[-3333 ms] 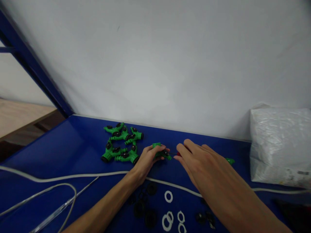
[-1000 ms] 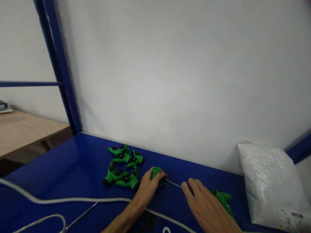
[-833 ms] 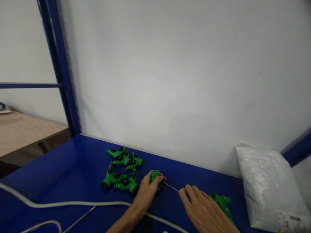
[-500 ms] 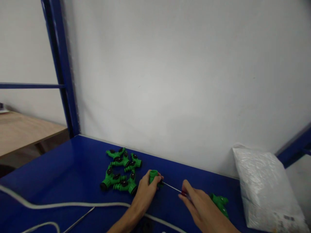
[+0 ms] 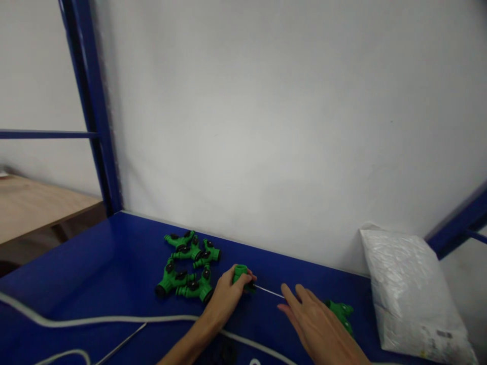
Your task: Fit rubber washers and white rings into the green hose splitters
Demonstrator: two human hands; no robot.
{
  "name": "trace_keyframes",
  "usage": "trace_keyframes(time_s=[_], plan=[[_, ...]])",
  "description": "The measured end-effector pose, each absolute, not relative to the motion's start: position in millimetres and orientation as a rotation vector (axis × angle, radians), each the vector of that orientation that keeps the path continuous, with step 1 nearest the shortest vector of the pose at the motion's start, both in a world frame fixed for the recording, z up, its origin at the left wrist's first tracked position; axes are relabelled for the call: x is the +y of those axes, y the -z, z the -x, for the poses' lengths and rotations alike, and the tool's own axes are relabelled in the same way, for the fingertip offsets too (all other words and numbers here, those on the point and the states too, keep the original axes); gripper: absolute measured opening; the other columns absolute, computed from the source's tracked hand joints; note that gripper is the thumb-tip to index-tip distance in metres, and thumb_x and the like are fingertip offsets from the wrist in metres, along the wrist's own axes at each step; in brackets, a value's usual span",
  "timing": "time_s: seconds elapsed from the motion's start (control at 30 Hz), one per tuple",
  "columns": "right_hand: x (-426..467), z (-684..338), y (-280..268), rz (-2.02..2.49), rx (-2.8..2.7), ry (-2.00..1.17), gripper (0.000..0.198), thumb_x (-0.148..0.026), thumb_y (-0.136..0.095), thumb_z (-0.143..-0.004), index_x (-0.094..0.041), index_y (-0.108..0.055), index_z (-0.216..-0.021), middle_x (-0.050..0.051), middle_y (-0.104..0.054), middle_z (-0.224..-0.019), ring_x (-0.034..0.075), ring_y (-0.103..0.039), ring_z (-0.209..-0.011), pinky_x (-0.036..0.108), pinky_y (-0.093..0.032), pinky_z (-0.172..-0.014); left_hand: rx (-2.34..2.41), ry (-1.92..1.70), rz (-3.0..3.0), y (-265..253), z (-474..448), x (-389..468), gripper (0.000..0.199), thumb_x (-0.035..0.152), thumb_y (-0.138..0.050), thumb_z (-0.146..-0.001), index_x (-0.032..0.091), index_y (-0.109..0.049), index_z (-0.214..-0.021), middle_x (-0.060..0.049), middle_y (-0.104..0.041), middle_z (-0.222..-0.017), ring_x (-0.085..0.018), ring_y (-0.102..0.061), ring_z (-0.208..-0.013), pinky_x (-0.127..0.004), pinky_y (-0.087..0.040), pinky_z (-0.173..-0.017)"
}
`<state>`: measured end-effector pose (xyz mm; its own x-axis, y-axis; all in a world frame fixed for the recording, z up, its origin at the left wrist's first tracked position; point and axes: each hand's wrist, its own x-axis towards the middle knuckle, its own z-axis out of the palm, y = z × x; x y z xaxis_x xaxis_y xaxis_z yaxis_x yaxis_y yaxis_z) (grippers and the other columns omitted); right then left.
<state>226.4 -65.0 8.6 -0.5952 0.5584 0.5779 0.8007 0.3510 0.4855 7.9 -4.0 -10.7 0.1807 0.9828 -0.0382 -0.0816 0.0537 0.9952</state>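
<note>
My left hand (image 5: 227, 295) is closed around a green plastic hose splitter (image 5: 240, 272), its round open end facing up. The thin metal shaft of a screwdriver (image 5: 268, 291) runs from the side of that splitter to my right hand (image 5: 310, 319). The right fingers are fairly straight around the screwdriver's handle end, which they hide. Left of my left hand lie several green Y-shaped hose splitters (image 5: 196, 290) with black levers. Another green splitter body (image 5: 341, 310) sits partly behind my right hand.
A white cable (image 5: 114, 320) crosses the blue tabletop (image 5: 95, 263) and passes under my left forearm. A thin metal rod (image 5: 120, 344) lies at the front left. At the right, a white plastic bag (image 5: 414, 294) leans by the wall. Blue frame posts (image 5: 93, 111) stand at the left.
My right fingers have straightened and spread along the screwdriver, covering the red handle part seen before. The left hand still holds the splitter. The view has shifted slightly.
</note>
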Motion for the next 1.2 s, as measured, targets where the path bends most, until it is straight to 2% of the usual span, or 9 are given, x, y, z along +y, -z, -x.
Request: trace_keyframes(time_s=[0.17, 0.37, 0.57, 0.7, 0.87, 0.93, 1.03, 1.1, 1.2], plan=[[-77.5, -209.2, -33.4, 1.133, -2.442, 1.206, 0.049, 0.008, -0.032, -0.077, -0.013, -0.057, -0.113, 0.014, -0.073, -0.092, 0.023, -0.073, -0.075, 0.03, -0.06, -0.064, 0.997, -1.044, -1.109, 16.5, -8.6, -1.4, 0.027, 0.036, -0.055, -0.076, 0.016, -0.067, -0.09, -0.01, -0.076, -0.099, -0.026, -0.066, -0.097, -0.033, -0.047, -0.079], [-80.9, -200.3, -44.6, 1.116, -2.593, 1.143, 0.047, 0.01, -0.032, -0.081, -0.01, -0.055, -0.117, 0.014, -0.071, -0.094, 0.023, -0.072, -0.078, 0.033, -0.059, -0.067, 1.026, -1.058, -1.101, 13.3, -9.7, -3.9, 0.028, 0.037, -0.056, -0.074, 0.016, -0.067, -0.089, -0.011, -0.075, -0.097, -0.027, -0.066, -0.095, -0.033, -0.046, -0.076], [-74.1, -210.8, -24.7, 1.212, -2.645, 1.051, 0.046, 0.008, -0.04, -0.084, -0.013, -0.061, -0.119, 0.014, -0.072, -0.101, 0.018, -0.071, -0.065, 0.024, -0.053, -0.053, 1.058, -1.088, -1.131, 6.3, -8.3, -8.2, 0.025, 0.036, -0.056, -0.074, 0.017, -0.067, -0.086, -0.011, -0.074, -0.095, -0.027, -0.065, -0.093, -0.033, -0.047, -0.074], [-71.2, -209.0, -25.1, 1.33, -2.564, 0.496, 0.037, -0.005, -0.038, -0.094, -0.014, -0.066, -0.116, 0.013, -0.076, -0.098, 0.02, -0.074, -0.071, 0.027, -0.056, -0.061, 1.057, -1.108, -1.19, 6.2, -8.3, -10.4, 0.024, 0.033, -0.053, -0.079, 0.017, -0.068, -0.086, -0.01, -0.074, -0.096, -0.025, -0.065, -0.092, -0.031, -0.047, -0.074], [-76.1, -188.8, -53.3, 1.552, -2.225, -0.594, 0.038, -0.034, -0.039, -0.101, -0.021, -0.069, -0.082, 0.002, -0.071, -0.073, 0.018, -0.067, -0.066, 0.027, -0.052, -0.065, 1.076, -1.091, -1.301, 11.8, -8.5, -12.3, 0.021, 0.031, -0.052, -0.083, 0.02, -0.069, -0.089, -0.005, -0.074, -0.091, -0.022, -0.064, -0.082, -0.03, -0.046, -0.073], [-77.0, -184.8, -60.1, 1.646, -2.014, -0.897, 0.038, -0.044, -0.042, -0.098, -0.02, -0.069, -0.083, -0.002, -0.058, -0.062, 0.014, -0.055, -0.052, 0.024, -0.047, -0.051, 1.095, -1.097, -1.338, 13.5, -8.2, -12.6, 0.021, 0.032, -0.052, -0.084, 0.021, -0.07, -0.089, -0.004, -0.074, -0.09, -0.022, -0.063, -0.081, -0.03, -0.045, -0.073], [-76.4, -185.9, -63.1, 1.799, -1.639, -1.347, 0.043, -0.054, -0.047, -0.092, -0.019, -0.068, -0.106, -0.011, -0.031, -0.054, 0.008, -0.024, -0.038, 0.018, -0.027, -0.034, 1.099, -1.113, -1.364, 14.2, -7.6, -12.4, 0.02, 0.032, -0.053, -0.084, 0.022, -0.07, -0.089, -0.004, -0.073, -0.09, -0.022, -0.063, -0.082, -0.03, -0.044, -0.073], [-75.1, -189.4, -62.5, 1.815, -1.605, -1.382, 0.045, -0.054, -0.048, -0.092, -0.019, -0.068, -0.111, -0.011, -0.029, -0.053, 0.008, -0.022, -0.038, 0.017, -0.026, -0.034, 1.095, -1.115, -1.362, 13.9, -7.5, -11.9, 0.02, 0.031, -0.053, -0.084, 0.022, -0.07, -0.089, -0.004, -0.074, -0.09, -0.022, -0.064, -0.083, -0.03, -0.044, -0.073], [-71.4, -198.1, -53.7, 1.66, -1.993, -0.982, 0.038, -0.047, -0.046, -0.097, -0.021, -0.074, -0.098, -0.001, -0.057, -0.063, 0.013, -0.054, -0.053, 0.023, -0.048, -0.05, 1.102, -1.109, -1.372, 14.0, -8.0, -11.3, 0.021, 0.032, -0.053, -0.084, 0.021, -0.07, -0.088, -0.005, -0.074, -0.09, -0.022, -0.064, -0.083, -0.029, -0.044, -0.073]])
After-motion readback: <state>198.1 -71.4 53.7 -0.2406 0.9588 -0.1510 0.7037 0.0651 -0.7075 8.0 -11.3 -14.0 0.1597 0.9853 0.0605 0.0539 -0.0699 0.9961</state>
